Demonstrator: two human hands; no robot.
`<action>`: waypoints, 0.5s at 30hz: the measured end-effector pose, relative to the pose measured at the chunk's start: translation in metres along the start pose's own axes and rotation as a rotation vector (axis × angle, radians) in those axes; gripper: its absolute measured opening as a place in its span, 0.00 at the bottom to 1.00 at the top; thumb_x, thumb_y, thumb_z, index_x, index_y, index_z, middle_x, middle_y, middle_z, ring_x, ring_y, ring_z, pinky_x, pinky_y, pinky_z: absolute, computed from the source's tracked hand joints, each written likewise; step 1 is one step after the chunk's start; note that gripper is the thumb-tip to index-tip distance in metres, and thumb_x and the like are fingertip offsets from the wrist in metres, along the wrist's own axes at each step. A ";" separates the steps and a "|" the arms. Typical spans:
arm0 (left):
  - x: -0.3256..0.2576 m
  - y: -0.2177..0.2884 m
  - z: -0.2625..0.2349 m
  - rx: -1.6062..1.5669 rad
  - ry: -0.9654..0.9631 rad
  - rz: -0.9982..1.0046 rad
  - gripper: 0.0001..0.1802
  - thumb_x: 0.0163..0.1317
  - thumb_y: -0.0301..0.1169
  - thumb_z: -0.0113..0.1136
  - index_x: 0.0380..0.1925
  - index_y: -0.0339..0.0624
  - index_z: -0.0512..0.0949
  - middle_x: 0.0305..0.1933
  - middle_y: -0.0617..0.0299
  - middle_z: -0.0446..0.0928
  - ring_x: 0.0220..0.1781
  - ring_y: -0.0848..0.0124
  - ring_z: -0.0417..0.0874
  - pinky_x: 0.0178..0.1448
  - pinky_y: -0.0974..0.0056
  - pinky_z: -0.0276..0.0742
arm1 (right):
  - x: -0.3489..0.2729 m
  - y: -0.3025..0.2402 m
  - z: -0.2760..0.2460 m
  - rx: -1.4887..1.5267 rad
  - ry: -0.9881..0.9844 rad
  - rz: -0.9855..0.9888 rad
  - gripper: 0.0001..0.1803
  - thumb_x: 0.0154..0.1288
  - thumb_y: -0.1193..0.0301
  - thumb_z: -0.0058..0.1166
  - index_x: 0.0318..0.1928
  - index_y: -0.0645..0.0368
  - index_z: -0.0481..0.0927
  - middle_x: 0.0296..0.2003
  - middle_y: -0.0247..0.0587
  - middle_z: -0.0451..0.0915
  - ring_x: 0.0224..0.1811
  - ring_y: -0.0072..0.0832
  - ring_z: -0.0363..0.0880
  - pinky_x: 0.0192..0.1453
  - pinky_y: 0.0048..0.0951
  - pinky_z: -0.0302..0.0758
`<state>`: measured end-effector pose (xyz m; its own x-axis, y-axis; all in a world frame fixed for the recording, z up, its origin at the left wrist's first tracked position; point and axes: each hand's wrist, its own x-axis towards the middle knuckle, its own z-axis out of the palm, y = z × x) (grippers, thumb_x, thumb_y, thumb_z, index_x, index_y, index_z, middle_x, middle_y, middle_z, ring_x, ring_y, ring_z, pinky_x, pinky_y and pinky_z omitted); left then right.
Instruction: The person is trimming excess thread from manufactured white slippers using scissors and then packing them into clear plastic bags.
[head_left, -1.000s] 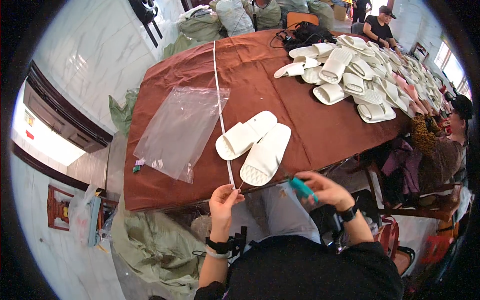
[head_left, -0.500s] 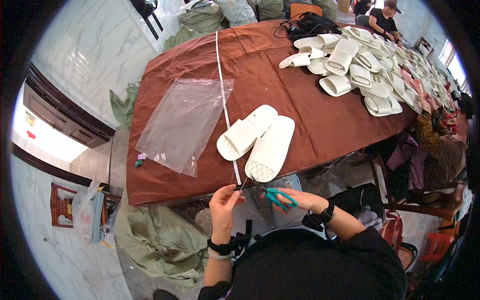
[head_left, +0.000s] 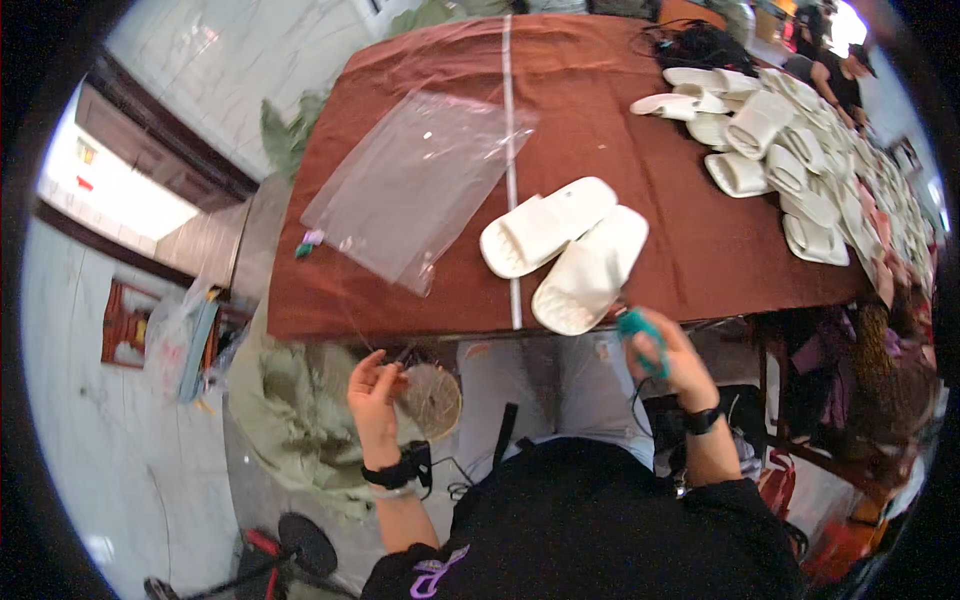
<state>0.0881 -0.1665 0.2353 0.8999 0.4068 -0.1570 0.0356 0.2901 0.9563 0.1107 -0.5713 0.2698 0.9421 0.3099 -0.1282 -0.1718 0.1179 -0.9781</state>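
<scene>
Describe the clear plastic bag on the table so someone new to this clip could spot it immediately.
Start at the brown table. Left of the white strip running down its middle lies the clear plastic bag, flat and empty. Unlike the white slippers right of it, it is see-through, showing the brown beneath.

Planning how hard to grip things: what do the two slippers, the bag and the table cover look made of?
Slippers: likely moulded foam or soft rubber, matte off-white, thick one-piece soles and straps. Bag: thin clear plastic film, glossy, wrinkled, with the cover showing through. Table cover: seemingly brown cloth or coated sheet with a dull sheen; weave cannot be made out.
</scene>
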 end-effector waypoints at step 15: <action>0.007 -0.179 -0.178 0.560 -0.036 -0.550 0.12 0.56 0.22 0.57 0.40 0.26 0.76 0.26 0.48 0.80 0.21 0.65 0.81 0.24 0.64 0.78 | 0.054 -0.033 -0.167 -1.276 0.457 -0.093 0.28 0.58 0.69 0.58 0.59 0.63 0.70 0.45 0.53 0.78 0.42 0.39 0.79 0.48 0.31 0.73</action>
<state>0.0109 -0.0615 0.0195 0.7027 0.3003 -0.6450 0.6853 -0.0422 0.7270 0.2152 -0.7160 0.2673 0.9889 -0.0190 0.1475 0.0458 -0.9047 -0.4235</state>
